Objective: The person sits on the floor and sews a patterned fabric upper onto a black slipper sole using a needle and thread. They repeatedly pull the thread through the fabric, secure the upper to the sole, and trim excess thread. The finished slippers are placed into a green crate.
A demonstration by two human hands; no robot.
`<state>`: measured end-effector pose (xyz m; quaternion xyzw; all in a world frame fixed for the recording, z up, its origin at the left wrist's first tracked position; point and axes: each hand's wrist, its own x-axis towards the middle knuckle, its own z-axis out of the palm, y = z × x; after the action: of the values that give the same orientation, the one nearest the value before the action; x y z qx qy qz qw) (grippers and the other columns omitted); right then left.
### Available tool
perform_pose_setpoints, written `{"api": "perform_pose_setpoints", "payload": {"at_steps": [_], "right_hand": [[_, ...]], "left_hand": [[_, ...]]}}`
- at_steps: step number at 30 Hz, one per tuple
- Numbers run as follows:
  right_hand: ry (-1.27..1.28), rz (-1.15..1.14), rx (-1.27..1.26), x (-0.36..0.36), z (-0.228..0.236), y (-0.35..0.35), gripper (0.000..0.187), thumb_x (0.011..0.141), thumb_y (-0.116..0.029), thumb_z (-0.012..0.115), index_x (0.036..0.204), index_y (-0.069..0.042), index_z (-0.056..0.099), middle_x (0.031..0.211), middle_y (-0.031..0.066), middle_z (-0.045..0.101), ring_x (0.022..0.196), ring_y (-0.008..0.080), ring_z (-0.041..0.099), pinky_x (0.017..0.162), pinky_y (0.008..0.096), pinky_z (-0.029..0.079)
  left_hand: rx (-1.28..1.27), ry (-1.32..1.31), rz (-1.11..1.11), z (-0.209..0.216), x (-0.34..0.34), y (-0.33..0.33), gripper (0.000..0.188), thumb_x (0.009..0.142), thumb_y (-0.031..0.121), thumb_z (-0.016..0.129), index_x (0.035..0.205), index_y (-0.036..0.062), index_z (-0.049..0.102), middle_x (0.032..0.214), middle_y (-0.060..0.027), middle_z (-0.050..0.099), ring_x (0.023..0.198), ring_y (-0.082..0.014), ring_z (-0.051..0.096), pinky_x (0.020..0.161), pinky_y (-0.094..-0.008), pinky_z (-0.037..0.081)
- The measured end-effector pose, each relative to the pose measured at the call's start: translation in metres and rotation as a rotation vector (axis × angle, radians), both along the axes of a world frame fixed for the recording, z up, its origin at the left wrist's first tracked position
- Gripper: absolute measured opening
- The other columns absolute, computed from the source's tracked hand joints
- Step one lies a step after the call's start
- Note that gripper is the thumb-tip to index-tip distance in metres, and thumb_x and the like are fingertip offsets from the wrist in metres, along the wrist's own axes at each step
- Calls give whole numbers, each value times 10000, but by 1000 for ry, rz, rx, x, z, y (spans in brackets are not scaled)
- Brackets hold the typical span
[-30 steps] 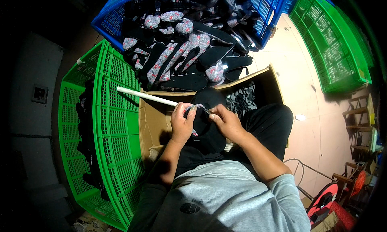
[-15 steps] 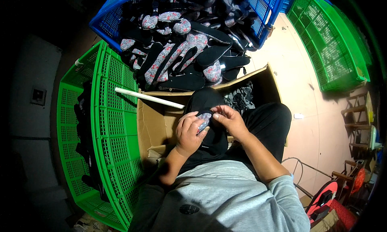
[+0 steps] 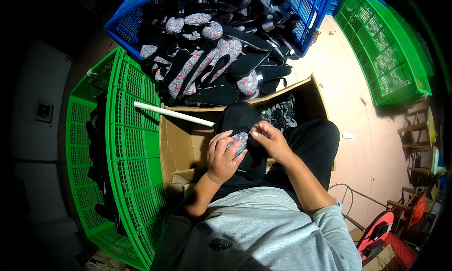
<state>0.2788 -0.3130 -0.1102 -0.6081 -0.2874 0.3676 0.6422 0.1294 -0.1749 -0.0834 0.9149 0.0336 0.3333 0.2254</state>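
Over my lap, my left hand [image 3: 223, 159] wraps round a floral cloth slipper [image 3: 241, 138] in grey and pink. Its patterned part shows between my fingers, while the rest is hidden or blends into my black trousers. My right hand [image 3: 273, 143] is at the slipper's right edge, thumb and forefinger pinched together. Whatever lies between those fingertips is too small to make out. Beyond my knees is a heap of similar floral slippers [image 3: 186, 73] with black soles, spilling from a blue crate [image 3: 123, 28].
An open cardboard box [image 3: 176, 141] stands under my legs, with grey scraps [image 3: 280, 114] inside. A white rod [image 3: 174, 114] lies across its left side. Green crates stand close on my left [image 3: 136, 153] and at the far right [image 3: 376, 54]. Wooden racks [image 3: 416, 141] line the right.
My right hand's pinched fingers have shifted slightly right. My left hand has turned a little on the slipper, and its fingers have moved slightly to the right.
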Motion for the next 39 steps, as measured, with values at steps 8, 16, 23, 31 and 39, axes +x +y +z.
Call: {"api": "perform_pose_setpoints", "payload": {"at_steps": [8,16,23,31,39], "right_hand": [[-375,-97,-28,-8,16,10,172,856,-115,741,882,-7,609,807,35,529,727,140,511,646,278,419],[241,-434,5,-6,0,4,125,924,-124,689,904,-46,594,832,-46,556,761,50,485,716,211,416],[161,-524,-38,24,-7,-17,97,916,-124,694,922,-38,651,828,-47,593,755,37,497,696,208,413],[-215,-140,-130,0,11,0,242,896,-217,719,890,8,630,814,51,547,748,128,518,674,279,433],[61,-278,-105,-3,12,7,171,900,-147,708,861,-7,618,769,-4,555,692,84,475,637,254,410]], "left_hand": [[8,-7,15,-1,2,-1,339,755,169,789,1041,83,631,967,-120,575,1016,-366,617,844,-461,493],[0,-4,18,0,2,-1,338,750,160,791,1036,74,634,965,-123,574,1017,-369,616,847,-458,494],[-5,-15,13,2,2,-1,337,743,151,795,1027,70,632,960,-128,575,1014,-372,617,847,-460,496],[2,-12,12,2,3,-2,345,740,152,797,1029,69,627,959,-130,575,1012,-372,617,849,-463,496],[-1,-7,17,2,2,-1,344,736,142,796,1028,70,629,958,-128,577,1015,-370,616,859,-462,490]]}}
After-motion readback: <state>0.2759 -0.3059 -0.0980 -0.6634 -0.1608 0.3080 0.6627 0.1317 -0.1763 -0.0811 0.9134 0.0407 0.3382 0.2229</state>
